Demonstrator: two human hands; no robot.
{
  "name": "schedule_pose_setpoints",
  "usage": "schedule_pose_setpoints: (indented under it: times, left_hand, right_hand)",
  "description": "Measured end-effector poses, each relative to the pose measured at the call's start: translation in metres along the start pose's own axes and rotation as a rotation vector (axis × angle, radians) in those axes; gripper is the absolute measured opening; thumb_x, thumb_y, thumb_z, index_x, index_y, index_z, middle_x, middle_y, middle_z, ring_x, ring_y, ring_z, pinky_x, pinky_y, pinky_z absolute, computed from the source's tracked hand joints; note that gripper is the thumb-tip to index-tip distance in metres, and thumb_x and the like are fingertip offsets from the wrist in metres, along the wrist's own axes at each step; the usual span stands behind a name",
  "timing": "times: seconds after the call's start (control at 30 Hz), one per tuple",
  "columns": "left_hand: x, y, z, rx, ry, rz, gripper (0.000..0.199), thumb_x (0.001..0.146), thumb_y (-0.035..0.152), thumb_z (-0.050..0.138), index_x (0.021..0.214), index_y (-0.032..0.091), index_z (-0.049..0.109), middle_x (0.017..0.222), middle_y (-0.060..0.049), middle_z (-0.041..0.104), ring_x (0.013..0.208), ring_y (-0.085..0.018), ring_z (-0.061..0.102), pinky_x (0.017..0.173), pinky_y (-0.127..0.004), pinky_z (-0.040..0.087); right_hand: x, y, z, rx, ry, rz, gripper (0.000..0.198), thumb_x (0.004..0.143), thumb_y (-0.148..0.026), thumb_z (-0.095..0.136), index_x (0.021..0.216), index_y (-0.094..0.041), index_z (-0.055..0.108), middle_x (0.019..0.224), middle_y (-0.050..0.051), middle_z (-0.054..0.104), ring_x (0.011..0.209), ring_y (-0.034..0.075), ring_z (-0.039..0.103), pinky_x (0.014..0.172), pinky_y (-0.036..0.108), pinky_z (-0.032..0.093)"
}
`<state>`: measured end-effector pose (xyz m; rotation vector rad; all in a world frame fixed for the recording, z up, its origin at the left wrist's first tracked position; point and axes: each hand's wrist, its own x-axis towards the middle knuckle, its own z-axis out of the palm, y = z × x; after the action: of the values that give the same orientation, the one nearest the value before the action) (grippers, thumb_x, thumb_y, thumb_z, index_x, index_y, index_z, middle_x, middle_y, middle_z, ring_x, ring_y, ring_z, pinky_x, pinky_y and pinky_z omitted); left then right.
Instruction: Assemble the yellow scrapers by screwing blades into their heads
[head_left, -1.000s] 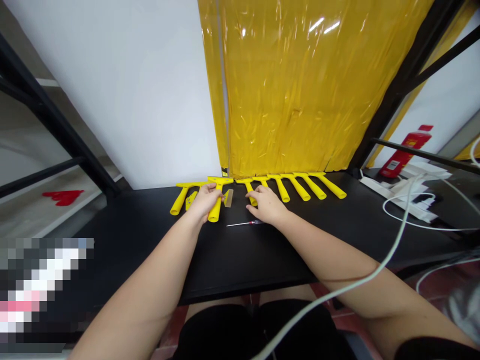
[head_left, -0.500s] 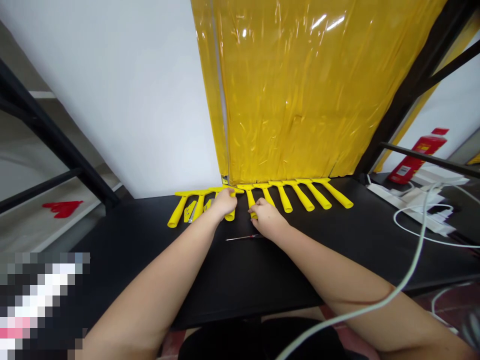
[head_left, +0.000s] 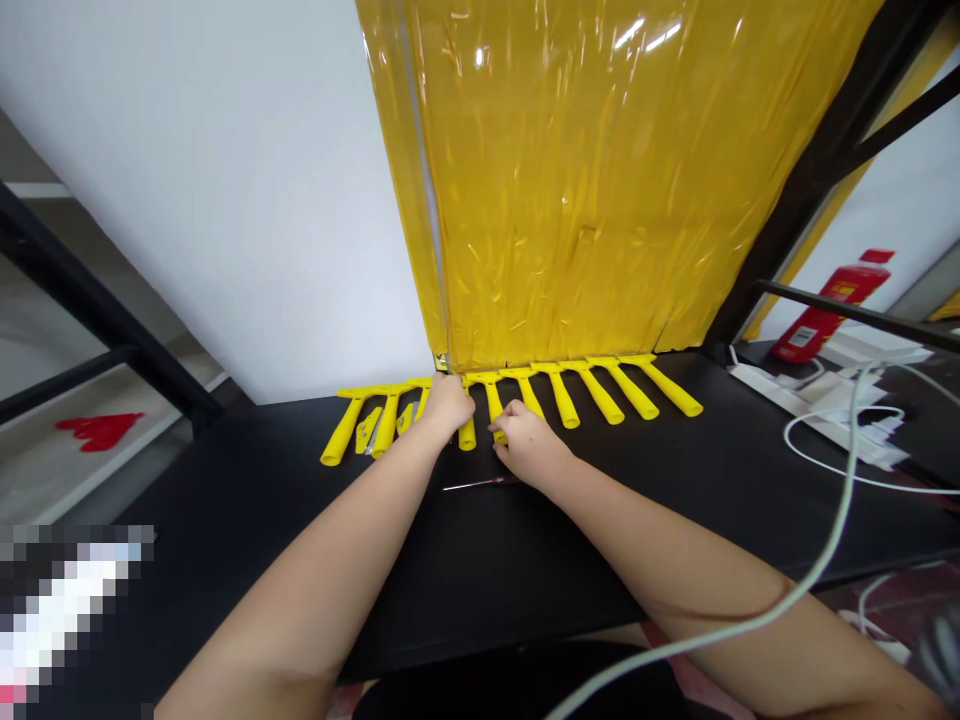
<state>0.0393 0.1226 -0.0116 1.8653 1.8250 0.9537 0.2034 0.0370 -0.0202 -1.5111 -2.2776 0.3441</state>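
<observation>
Several yellow T-shaped tool handles point(head_left: 566, 402) lie side by side on the black table, crosspieces toward the wall and hollow round ends toward me. My left hand point(head_left: 451, 404) is closed over the row left of centre, and its back hides whatever the fingers grip. Just right of it lies one yellow handle point(head_left: 467, 432). My right hand point(head_left: 534, 442) pinches the near end of another yellow handle point(head_left: 496, 402). A thin screwdriver point(head_left: 472, 486) rests in front of my hands, its grip end partly behind my right hand. Yellow blade pieces point(head_left: 367, 430) sit between the leftmost handles.
Behind the row hangs a yellow plastic curtain point(head_left: 570, 200) beside a white wall panel point(head_left: 247, 200). A red bottle point(head_left: 829, 310) and white power strips point(head_left: 795, 400) stand right. A white cable point(head_left: 832, 520) crosses before my right forearm. Something red point(head_left: 101, 430) lies on the left shelf.
The view has shifted slightly, so the table's left part appears further left. The handle formerly beneath my left hand now shows to its right. My right hand stays at the same handle.
</observation>
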Motion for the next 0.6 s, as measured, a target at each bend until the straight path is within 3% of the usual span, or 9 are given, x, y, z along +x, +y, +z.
schedule_pose_setpoints:
  times: [0.17,0.27,0.37,0.47,0.6]
  left_hand:
    - [-0.005,0.008,-0.017,0.199,-0.016,0.031,0.043,0.073,0.006,0.068,0.116,0.01,0.075,0.135,-0.026,0.062,0.125,-0.038,0.065,0.113,-0.042,0.046]
    - [-0.014,0.013,-0.026,0.318,-0.021,0.059,0.033,0.084,0.02,0.067,0.116,0.016,0.075,0.121,-0.02,0.072,0.121,-0.035,0.067,0.11,-0.042,0.048]
    - [-0.027,0.018,-0.027,0.426,-0.117,0.06,0.034,0.09,0.039,0.065,0.116,0.02,0.075,0.105,-0.016,0.078,0.112,-0.035,0.071,0.099,-0.042,0.054]
    - [-0.04,0.02,-0.021,0.493,-0.178,0.109,0.042,0.09,0.048,0.064,0.121,0.023,0.075,0.116,-0.017,0.077,0.115,-0.036,0.07,0.096,-0.044,0.054]
    - [-0.045,0.013,-0.016,0.571,-0.219,0.14,0.044,0.094,0.042,0.055,0.131,0.028,0.072,0.128,-0.015,0.074,0.117,-0.034,0.07,0.096,-0.042,0.053]
  right_hand:
    - [0.0,0.0,0.0,0.008,0.005,0.006,0.033,0.09,-0.014,0.069,0.122,-0.015,0.077,0.127,0.015,0.061,0.111,0.026,0.068,0.105,0.035,0.054]
    - [0.0,0.001,0.0,-0.002,0.008,0.001,0.033,0.089,-0.015,0.07,0.12,-0.017,0.078,0.125,0.015,0.062,0.11,0.026,0.069,0.103,0.035,0.054]
    - [0.002,0.002,0.001,-0.013,0.003,-0.001,0.032,0.088,-0.016,0.071,0.12,-0.017,0.078,0.125,0.015,0.062,0.107,0.025,0.069,0.102,0.036,0.055]
    - [0.003,0.003,0.002,-0.029,-0.002,0.001,0.033,0.088,-0.018,0.072,0.121,-0.017,0.078,0.124,0.016,0.061,0.107,0.026,0.068,0.102,0.038,0.054]
    - [0.004,0.004,0.003,-0.034,0.019,-0.018,0.032,0.088,-0.018,0.072,0.119,-0.018,0.078,0.122,0.016,0.062,0.108,0.026,0.067,0.103,0.038,0.053]
